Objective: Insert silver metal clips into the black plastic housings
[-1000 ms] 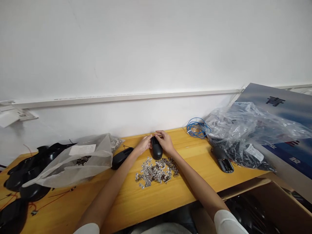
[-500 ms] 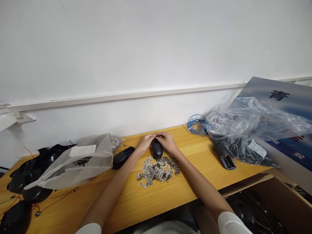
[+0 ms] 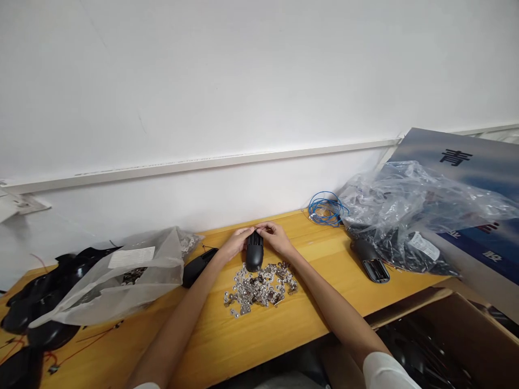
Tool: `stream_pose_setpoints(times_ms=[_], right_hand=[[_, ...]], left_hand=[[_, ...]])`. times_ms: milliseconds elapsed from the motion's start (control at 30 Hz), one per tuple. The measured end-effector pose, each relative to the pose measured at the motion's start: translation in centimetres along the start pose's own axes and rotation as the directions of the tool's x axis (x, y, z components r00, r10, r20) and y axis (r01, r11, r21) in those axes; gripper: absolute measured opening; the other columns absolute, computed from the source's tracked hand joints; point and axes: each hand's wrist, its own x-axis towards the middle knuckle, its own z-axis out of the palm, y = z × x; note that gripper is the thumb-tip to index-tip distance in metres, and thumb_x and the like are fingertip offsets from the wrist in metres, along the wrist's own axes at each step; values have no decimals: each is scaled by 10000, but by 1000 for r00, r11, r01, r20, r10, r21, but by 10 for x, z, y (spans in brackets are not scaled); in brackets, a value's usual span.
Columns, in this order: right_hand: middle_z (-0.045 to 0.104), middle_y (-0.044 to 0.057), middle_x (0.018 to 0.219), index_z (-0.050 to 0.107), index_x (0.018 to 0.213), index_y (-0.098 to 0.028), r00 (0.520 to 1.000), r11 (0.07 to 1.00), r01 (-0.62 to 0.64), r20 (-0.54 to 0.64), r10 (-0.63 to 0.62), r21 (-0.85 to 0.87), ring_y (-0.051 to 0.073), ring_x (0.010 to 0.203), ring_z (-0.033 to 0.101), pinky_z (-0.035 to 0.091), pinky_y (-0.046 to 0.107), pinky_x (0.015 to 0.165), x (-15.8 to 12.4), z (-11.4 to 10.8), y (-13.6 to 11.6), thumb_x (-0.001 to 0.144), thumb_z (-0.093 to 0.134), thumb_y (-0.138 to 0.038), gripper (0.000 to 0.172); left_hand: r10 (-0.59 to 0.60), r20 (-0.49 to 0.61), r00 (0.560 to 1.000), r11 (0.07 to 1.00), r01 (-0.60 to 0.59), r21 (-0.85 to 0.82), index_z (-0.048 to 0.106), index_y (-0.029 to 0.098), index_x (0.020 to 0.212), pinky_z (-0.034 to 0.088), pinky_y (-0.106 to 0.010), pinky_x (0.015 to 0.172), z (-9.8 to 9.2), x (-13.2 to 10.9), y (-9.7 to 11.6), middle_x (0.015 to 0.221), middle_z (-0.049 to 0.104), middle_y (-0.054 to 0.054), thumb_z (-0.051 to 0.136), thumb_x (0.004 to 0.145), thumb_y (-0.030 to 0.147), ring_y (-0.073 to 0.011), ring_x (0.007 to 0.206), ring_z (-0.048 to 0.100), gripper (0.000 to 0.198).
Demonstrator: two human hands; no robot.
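Observation:
A black plastic casing (image 3: 254, 257) with a slotted compartment at its far end stands between my hands, just beyond a pile of small shiny metal pieces (image 3: 259, 287). My left hand (image 3: 237, 243) grips its far left side with the fingertips. At the far right corner of the casing, my right hand (image 3: 274, 236) has its thumb and fingers pressed together. Any small part between the fingertips is too small to make out. Another black casing (image 3: 197, 267) lies partly behind my left forearm.
A translucent bag (image 3: 158, 270) and black parts (image 3: 48, 292) with red wires lie at the left. Blue wire (image 3: 325, 208), an open casing (image 3: 375, 267) and a plastic bag (image 3: 405, 216) are at the right. A cardboard box (image 3: 458, 335) stands below the table's right edge.
The casing between my hands has tipped, so its slotted compartment shows more. My left hand has shifted slightly left and lower. The whole view has shifted a little.

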Motion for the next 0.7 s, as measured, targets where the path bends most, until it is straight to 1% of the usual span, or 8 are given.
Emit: stream_pose_setpoints(times_ms=[67, 167, 267, 367, 500, 700], right_hand=[[772, 65, 961, 770, 931, -207, 999, 1000, -4, -47, 5, 21, 211, 903, 685, 545, 362, 885, 0, -1, -2, 807, 817, -505, 327], [768, 65, 951, 735, 888, -215, 994, 996, -30, -104, 39, 85, 215, 926, 685, 548, 359, 889, 2, -5, -4, 765, 847, -567, 389], [766, 72, 952, 736, 920, -213, 986, 986, -94, -122, 111, 134, 216, 896, 684, 559, 354, 830, 4, -11, -4, 733, 846, -644, 483], [755, 71, 919, 754, 956, -203, 980, 986, -116, -145, 134, 121, 205, 832, 664, 559, 341, 770, 5, -13, -3, 717, 840, -673, 534], [752, 69, 904, 750, 919, -203, 978, 989, -115, -163, 129, 93, 214, 856, 667, 557, 322, 741, 5, -12, -2, 728, 838, -650, 494], [778, 76, 916, 789, 907, -192, 984, 992, -118, -127, 122, 46, 221, 851, 673, 557, 328, 740, 3, -12, -6, 720, 851, -606, 458]], left_hand=[[-8, 0, 1000, 1000, 8, -24, 745, 129, 1021, 479, -274, 657, -1, 1, 0, 805, 708, -62, 853, 829, 499, -182, 720, 654, 431], [-24, -10, 1000, 998, 23, -50, 728, 129, 1005, 485, -274, 633, -1, 2, -2, 821, 713, -64, 846, 848, 476, -172, 685, 646, 399], [-32, -22, 999, 997, 30, -66, 713, 130, 1000, 490, -266, 623, -1, 3, -3, 818, 713, -62, 832, 871, 456, -167, 677, 647, 370], [-35, -26, 999, 996, 32, -78, 693, 135, 976, 501, -267, 624, 0, 3, -3, 807, 707, -62, 799, 902, 447, -166, 671, 650, 337], [-39, -16, 999, 995, 38, -90, 683, 135, 967, 508, -273, 622, 0, 3, -2, 812, 709, -70, 772, 914, 408, -169, 666, 656, 293], [-32, 25, 999, 994, 34, -104, 678, 133, 924, 487, -270, 591, -2, 0, 1, 773, 685, -54, 763, 867, 362, -155, 619, 627, 250]])
